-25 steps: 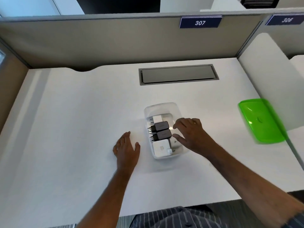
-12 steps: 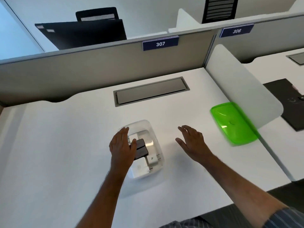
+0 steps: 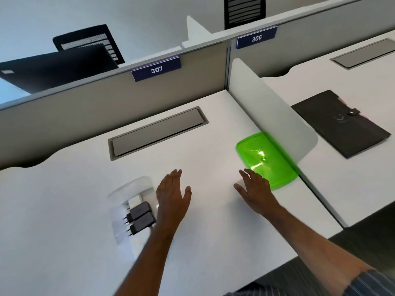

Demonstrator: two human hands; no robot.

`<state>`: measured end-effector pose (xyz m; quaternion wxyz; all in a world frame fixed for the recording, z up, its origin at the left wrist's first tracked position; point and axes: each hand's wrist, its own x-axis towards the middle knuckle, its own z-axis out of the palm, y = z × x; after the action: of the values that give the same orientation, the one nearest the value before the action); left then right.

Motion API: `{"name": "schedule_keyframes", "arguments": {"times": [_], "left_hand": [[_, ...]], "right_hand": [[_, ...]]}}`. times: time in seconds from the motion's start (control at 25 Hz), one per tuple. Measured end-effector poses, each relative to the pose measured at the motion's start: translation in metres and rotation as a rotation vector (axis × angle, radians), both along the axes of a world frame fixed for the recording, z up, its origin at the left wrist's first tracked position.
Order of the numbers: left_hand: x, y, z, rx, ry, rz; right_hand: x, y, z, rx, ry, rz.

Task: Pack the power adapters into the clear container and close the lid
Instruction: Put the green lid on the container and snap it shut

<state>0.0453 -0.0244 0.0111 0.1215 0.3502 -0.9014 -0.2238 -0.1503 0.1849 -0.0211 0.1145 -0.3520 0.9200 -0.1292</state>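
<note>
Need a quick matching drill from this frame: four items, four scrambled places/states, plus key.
Items:
1. translucent green plastic lid
2. clear plastic container
3. left hand
4. dark flat pouch

Places/states:
A. on the neighbouring desk, beyond the divider
B. open, holding black and white adapters
C. against the white divider, right hand reaching its near edge
D. spread open beside the container, holding nothing

Pairs: 1-C, 2-B, 3-D, 4-A

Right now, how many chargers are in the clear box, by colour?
Dark grey power adapters: 2
White power adapters: at least 1 showing; the left hand and blur hide part of the clear container
Total I can see clearly: 3
The green lid is not on yet.
</note>
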Motion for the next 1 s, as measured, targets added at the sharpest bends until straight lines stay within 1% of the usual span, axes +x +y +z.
{"name": "schedule_keyframes", "arguments": {"times": [0.36, 0.52, 0.6, 0.72, 0.8, 0.92, 1.0], "left_hand": [[-0.106, 0.064, -0.022, 0.108, -0.054, -0.099], [-0.147, 0.087, -0.031, 0.188, -0.089, -0.140], [-0.165, 0.096, -0.034, 0.263, -0.111, -0.138], [-0.191, 0.114, -0.039, 0.408, -0.209, -0.134], [-0.207, 0.124, -0.041, 0.497, -0.241, -0.105], [-0.228, 0.136, -0.043, 0.625, -0.205, -0.015], [-0.239, 0.141, -0.043, 0.775, -0.104, 0.101]], "right_hand": [[-0.083, 0.055, -0.009, 0.032, -0.016, -0.151], [-0.111, 0.070, -0.013, 0.066, -0.012, -0.158], [-0.120, 0.074, -0.014, 0.077, -0.001, -0.144], [-0.129, 0.083, -0.020, 0.053, -0.002, -0.150], [-0.131, 0.087, -0.022, 0.065, -0.016, -0.149], [-0.128, 0.090, -0.027, 0.060, 0.000, -0.124], [-0.127, 0.092, -0.029, 0.071, 0.011, -0.105]]}}
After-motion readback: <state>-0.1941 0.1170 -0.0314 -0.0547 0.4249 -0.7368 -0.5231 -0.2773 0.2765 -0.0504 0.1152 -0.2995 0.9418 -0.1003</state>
